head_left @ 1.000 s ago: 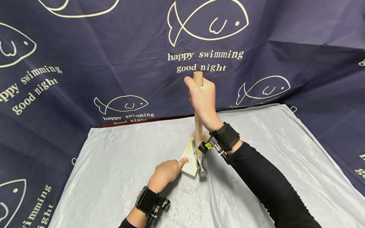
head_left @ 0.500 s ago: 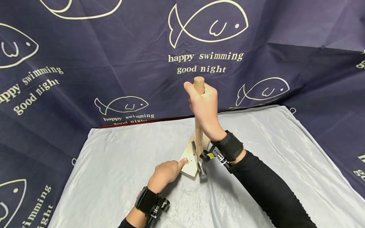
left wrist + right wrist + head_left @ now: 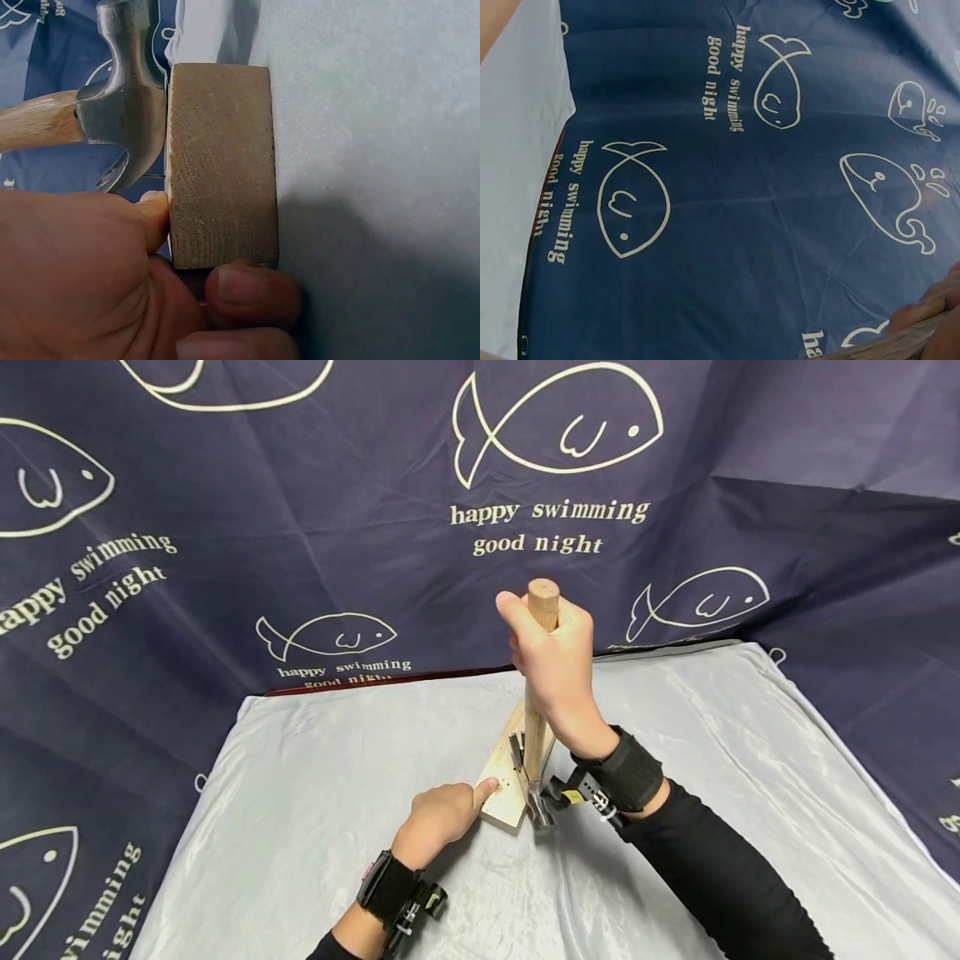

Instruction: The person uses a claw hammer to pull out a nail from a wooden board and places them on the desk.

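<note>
My right hand (image 3: 558, 668) grips the wooden handle of a claw hammer (image 3: 535, 727) near its end. The handle stands up, and the steel head is down at the top and right edge of a pale wooden block (image 3: 504, 797). In the left wrist view the hammer's claw (image 3: 116, 174) curves beside the block's top face, close to a thin nail-like shank (image 3: 154, 176). My left hand (image 3: 442, 814) holds the block's near end, thumb on top and fingers along the side. A bit of handle (image 3: 900, 346) and right-hand fingers (image 3: 937, 304) show in the right wrist view.
A light grey cloth (image 3: 337, 777) covers the table. Dark blue fabric with fish prints (image 3: 360, 527) hangs behind and on both sides. Small holes dot the block's top.
My right hand has come down and toward me, tilting the hammer handle back and slightly right. The left hand keeps its hold on the block, and the head view has shifted a little.
</note>
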Demonstrator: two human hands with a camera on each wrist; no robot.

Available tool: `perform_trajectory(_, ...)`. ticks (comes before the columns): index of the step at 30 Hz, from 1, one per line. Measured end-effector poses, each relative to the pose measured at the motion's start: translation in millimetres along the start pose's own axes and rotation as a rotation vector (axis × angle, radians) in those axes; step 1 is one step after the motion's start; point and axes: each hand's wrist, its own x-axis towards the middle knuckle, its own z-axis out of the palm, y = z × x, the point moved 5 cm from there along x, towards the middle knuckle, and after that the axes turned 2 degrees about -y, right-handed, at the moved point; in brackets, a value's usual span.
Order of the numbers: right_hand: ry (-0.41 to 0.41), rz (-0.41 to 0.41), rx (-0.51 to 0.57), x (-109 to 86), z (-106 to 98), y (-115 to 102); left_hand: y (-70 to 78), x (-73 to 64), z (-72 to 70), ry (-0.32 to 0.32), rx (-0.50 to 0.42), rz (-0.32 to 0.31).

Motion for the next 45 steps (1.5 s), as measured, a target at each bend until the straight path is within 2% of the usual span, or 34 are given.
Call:
perform_trajectory(10, -0.004, -0.053, 0.063, -9.2, -7, -6, -1.9, -1.0, -2.2, 0.011, 0.009, 0.014)
perform_trajectory(23, 0.041, -0.090, 0.164, -17.3, -24, -8, -1.9, -0.1, -1.1, 0.026, 0.011, 0.024)
perform_trajectory(36, 0.105, -0.113, 0.307, -24.4, -47, -4, -3.2, 1.1, 0.6, 0.014, 0.003, 0.014)
perform_trajectory(45, 0.111, -0.181, 0.376, -31.5, -58, -7, -2.6, 3.4, 1.2, -0.002, 0.003, -0.009)
